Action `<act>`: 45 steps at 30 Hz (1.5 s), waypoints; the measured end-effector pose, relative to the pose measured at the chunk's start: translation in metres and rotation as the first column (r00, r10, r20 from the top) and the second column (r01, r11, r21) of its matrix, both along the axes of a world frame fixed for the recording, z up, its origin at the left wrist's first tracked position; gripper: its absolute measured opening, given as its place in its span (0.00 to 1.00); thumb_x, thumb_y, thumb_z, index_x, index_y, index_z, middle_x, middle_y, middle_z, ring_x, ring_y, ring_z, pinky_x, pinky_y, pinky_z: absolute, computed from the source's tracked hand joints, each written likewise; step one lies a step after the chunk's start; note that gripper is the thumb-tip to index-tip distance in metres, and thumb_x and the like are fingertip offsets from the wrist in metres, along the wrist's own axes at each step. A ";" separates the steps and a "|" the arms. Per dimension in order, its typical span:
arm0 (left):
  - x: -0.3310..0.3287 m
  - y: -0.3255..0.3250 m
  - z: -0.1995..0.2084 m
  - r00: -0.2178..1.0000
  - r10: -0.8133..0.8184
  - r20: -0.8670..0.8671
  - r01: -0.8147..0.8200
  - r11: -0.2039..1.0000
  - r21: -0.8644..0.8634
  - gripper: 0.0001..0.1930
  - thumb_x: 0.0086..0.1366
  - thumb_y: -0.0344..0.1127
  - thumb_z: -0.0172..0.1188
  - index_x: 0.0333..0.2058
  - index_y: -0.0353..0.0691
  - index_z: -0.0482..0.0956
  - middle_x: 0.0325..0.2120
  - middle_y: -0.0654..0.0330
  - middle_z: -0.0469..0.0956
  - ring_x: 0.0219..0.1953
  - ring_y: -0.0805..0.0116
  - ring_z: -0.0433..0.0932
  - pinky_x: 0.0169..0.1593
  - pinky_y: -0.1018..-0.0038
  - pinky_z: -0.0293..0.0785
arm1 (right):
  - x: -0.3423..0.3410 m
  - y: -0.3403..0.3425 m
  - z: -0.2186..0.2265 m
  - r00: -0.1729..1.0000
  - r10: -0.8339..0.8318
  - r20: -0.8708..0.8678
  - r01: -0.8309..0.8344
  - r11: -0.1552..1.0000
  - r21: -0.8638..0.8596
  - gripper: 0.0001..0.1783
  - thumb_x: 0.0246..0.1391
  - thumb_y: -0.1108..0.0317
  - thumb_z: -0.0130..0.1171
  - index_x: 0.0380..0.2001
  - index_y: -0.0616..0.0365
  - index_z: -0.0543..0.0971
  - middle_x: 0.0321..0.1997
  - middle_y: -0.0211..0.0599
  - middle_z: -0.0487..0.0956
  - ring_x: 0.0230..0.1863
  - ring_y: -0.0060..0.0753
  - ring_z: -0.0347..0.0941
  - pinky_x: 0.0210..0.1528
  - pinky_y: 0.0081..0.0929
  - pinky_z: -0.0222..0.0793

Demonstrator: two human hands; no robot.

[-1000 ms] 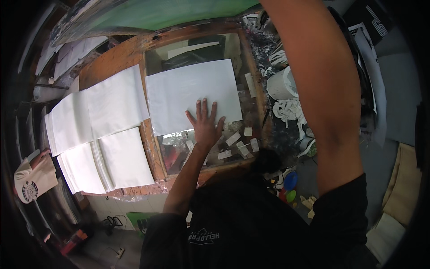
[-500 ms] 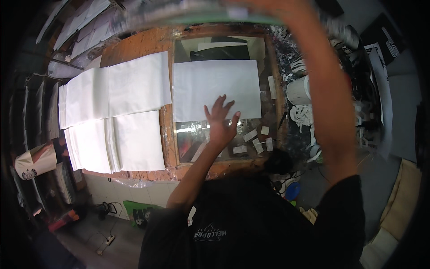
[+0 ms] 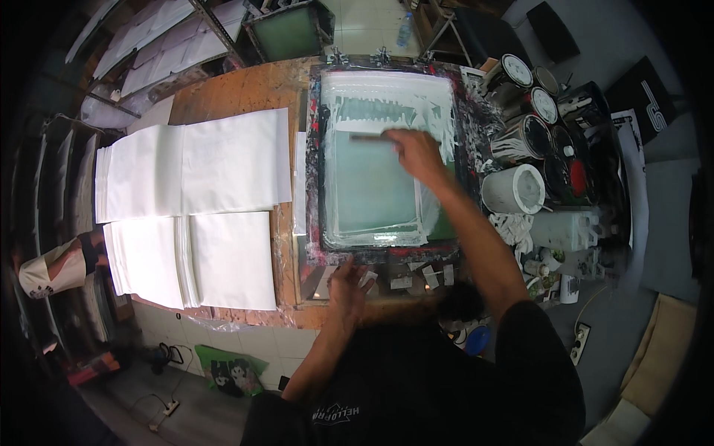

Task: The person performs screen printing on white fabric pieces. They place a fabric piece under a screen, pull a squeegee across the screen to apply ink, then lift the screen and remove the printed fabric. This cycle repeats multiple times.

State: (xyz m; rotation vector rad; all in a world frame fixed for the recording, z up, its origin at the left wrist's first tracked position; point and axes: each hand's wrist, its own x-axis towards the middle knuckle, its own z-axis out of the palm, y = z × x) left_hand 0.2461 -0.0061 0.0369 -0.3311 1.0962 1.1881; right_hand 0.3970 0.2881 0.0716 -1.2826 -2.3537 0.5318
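The bare right arm (image 3: 483, 238) stretches forward and inward from a short, black fabric sleeve (image 3: 539, 357), ending in the bare right hand (image 3: 418, 154), slightly blurred, its fingers curled in a grip. The bare left forearm (image 3: 320, 360) angles forward and inward; the bare left hand (image 3: 347, 290) sits nearer the torso, fingers pointing away, their closure unclear.

There was one left hand (image 3: 347, 288) and one right hand (image 3: 416, 153). There was one flat tool (image 3: 368, 137), one big frame (image 3: 375, 186), one wooden table (image 3: 223, 95), two rows of white sheets (image 3: 234, 156), one clear bottle (image 3: 404, 31), one green bag (image 3: 230, 370) and two power strips (image 3: 579, 343).
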 end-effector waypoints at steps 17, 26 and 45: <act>0.002 -0.015 -0.003 0.999 -0.009 -0.037 0.007 0.998 -0.057 0.19 0.75 0.43 0.46 0.58 0.40 0.68 0.57 0.56 0.70 0.68 0.59 0.62 0.64 0.51 0.56 | -0.048 0.029 -0.029 0.939 0.033 0.342 0.001 0.995 -0.098 0.27 0.46 0.83 0.57 0.51 0.52 0.79 0.52 0.41 0.81 0.54 0.45 0.77 0.50 0.48 0.69; -0.005 -0.017 -0.018 0.995 -0.053 -0.084 0.054 0.999 0.003 0.17 0.73 0.41 0.44 0.53 0.37 0.69 0.55 0.52 0.71 0.66 0.54 0.65 0.69 0.43 0.50 | -0.040 -0.106 -0.052 0.946 -0.096 0.311 0.060 0.991 0.123 0.29 0.45 0.82 0.57 0.54 0.54 0.77 0.56 0.42 0.79 0.60 0.44 0.73 0.58 0.51 0.60; -0.013 -0.002 0.043 0.993 0.052 -0.103 -0.044 0.996 0.075 0.08 0.66 0.33 0.52 0.43 0.39 0.72 0.48 0.51 0.75 0.57 0.52 0.73 0.61 0.45 0.65 | -0.018 -0.213 0.035 0.992 0.013 0.128 -0.029 0.992 0.121 0.24 0.41 0.73 0.61 0.47 0.61 0.77 0.49 0.44 0.79 0.51 0.45 0.73 0.54 0.46 0.61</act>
